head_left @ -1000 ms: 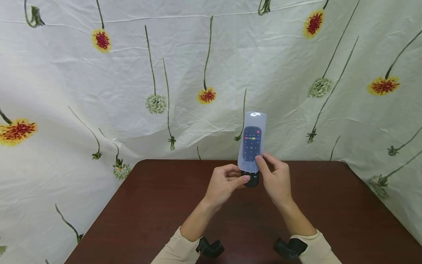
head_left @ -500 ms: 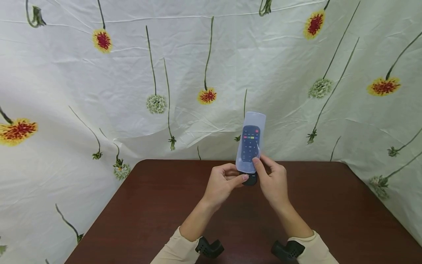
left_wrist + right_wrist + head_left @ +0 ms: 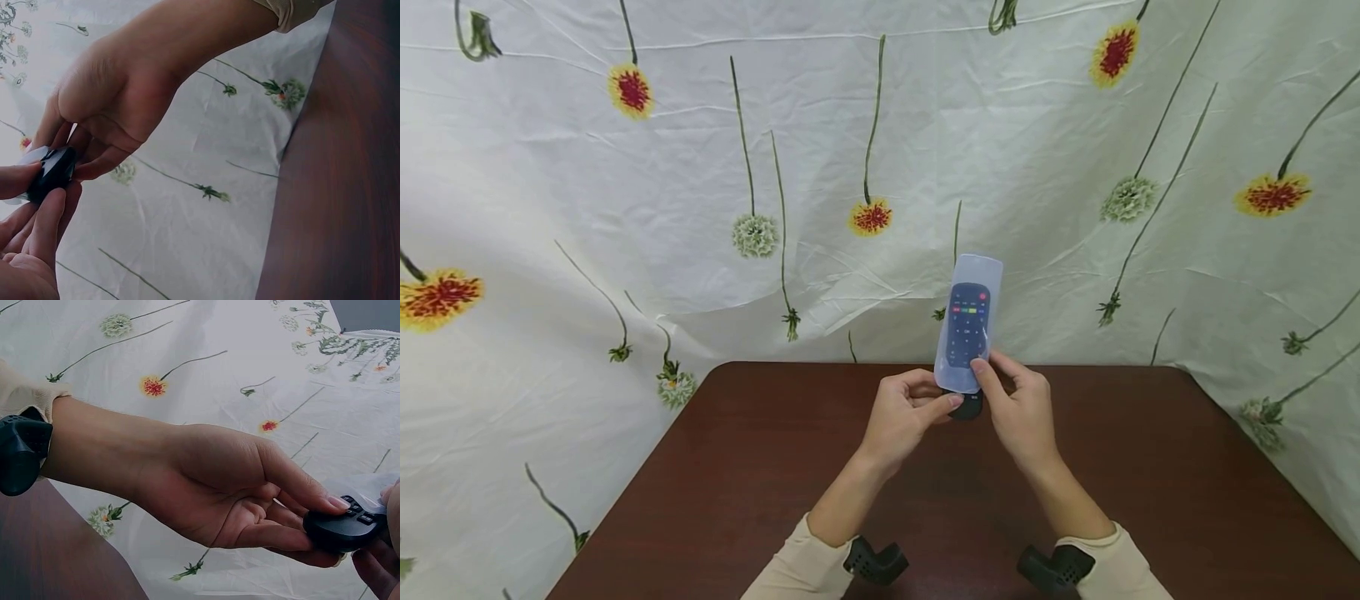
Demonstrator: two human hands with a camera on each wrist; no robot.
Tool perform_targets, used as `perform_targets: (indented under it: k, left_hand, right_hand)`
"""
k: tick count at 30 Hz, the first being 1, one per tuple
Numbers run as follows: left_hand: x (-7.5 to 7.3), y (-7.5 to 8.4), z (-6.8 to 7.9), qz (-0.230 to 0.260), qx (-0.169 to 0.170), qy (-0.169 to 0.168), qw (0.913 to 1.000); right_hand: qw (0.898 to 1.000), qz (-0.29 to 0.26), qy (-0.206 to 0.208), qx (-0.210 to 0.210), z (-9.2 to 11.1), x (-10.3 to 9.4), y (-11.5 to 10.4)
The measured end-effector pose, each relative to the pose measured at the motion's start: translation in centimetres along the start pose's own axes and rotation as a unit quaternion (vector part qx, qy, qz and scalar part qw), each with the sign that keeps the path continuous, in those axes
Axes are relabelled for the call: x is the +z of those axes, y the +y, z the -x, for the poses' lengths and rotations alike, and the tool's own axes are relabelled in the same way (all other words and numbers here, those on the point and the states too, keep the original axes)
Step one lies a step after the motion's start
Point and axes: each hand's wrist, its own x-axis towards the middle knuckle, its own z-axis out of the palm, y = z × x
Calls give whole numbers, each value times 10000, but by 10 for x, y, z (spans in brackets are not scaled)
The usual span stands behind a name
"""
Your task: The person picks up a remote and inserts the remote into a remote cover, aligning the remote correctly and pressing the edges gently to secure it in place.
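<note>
A black remote control (image 3: pixel 967 407) stands nearly upright above the table, mostly inside a translucent sleeve (image 3: pixel 979 268). Coloured buttons show through the plastic, and only the remote's lower end is bare. My left hand (image 3: pixel 898 417) pinches that bare end, thumb on the button face, as the right wrist view also shows on the remote (image 3: pixel 344 532). With thumb and fingers, my right hand (image 3: pixel 1024 412) grips the sleeve's lower right edge. In the left wrist view both hands meet around the dark end of the remote (image 3: pixel 55 174).
Beneath the hands lies a dark reddish-brown table (image 3: pixel 775 467). A white cloth (image 3: pixel 820 150) printed with flowers hangs behind and beside it. Black devices sit on both wrists, the left device (image 3: pixel 876 562) and the right device (image 3: pixel 1054 568), over beige cuffs.
The remote has slid a little further up into the sleeve, so less of its lower end shows. Remote, sleeve and right hand have shifted slightly left.
</note>
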Motion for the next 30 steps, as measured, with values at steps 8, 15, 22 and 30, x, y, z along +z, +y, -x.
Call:
perform_targets:
  k: [8,15,22,30]
  left_hand:
    - [-7,2,-3,-106,6,-402,9991]
    - [-19,7,-5,-276,652,25,9975]
    - [-21,12,-6,-82,1104,576,9922]
    - [-23,12,-6,-302,1357,662,9881]
  right_hand:
    - [9993,-327,26,-199,0,-2,-1]
    - [9991,-133,-101,-379,2,-1,-2]
    - [9956,318,-288,-837,3,3,3]
    - [9920,418,-607,-1027,6,7,2]
